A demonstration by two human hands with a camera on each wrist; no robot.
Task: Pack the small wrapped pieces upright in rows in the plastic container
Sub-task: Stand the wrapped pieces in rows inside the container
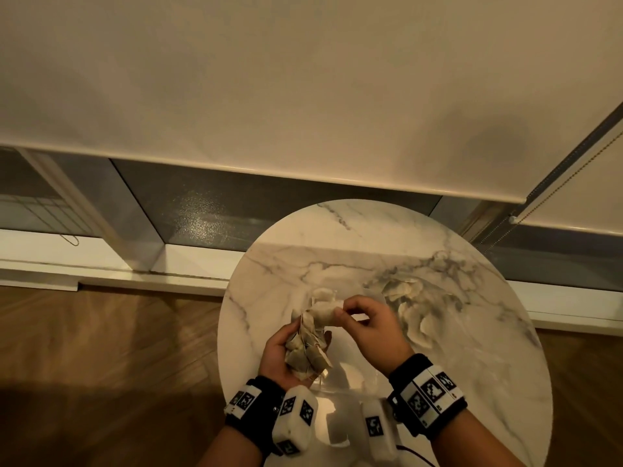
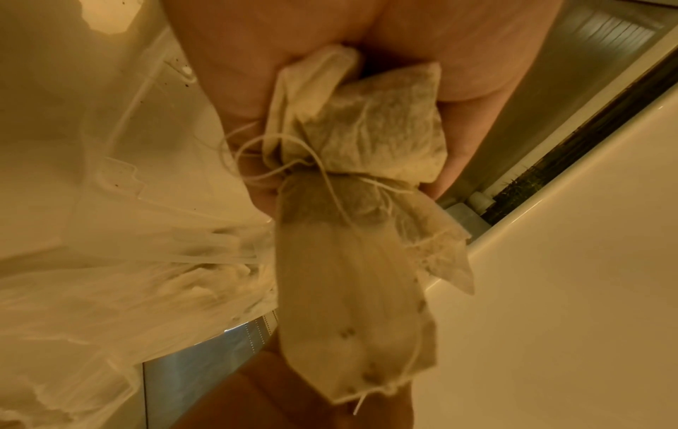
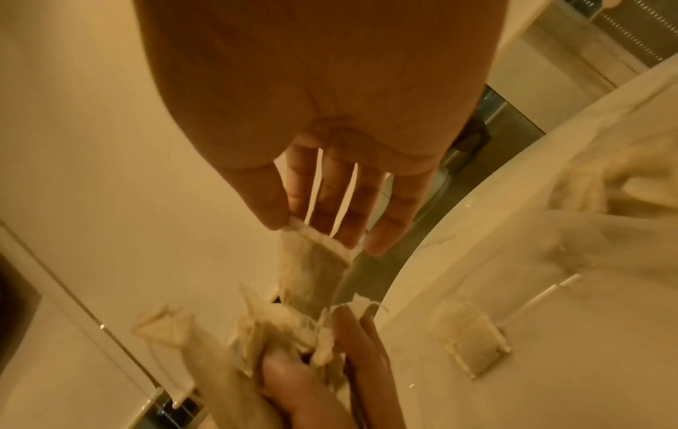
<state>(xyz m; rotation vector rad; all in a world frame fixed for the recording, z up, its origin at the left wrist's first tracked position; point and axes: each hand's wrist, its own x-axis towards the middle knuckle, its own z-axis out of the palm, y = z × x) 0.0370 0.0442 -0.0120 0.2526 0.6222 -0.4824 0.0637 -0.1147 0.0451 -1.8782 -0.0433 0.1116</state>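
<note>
My left hand [image 1: 283, 355] grips a bunch of small paper-wrapped pieces with strings [image 1: 308, 345], held palm up above the marble table [image 1: 472, 382]. My right hand [image 1: 344, 310] pinches the top edge of one pale piece [image 1: 325, 313] between thumb and fingertips, and the piece is stretched away from the bunch. In the right wrist view the pinched piece [image 3: 312, 278] hangs from the fingertips [image 3: 275, 214] down to the bunch [image 3: 279, 328]. The left wrist view shows the bunch [image 2: 366, 139] against the palm. A clear plastic container [image 1: 350, 375] lies faintly visible under the hands.
A loose pile of more wrapped pieces [image 1: 411, 308] lies on the table right of the hands, with single pieces [image 3: 469, 342] beside it. The round table ends close on the left above a wooden floor [image 1: 101, 348]. A window sill and roller blind [image 1: 303, 96] stand behind.
</note>
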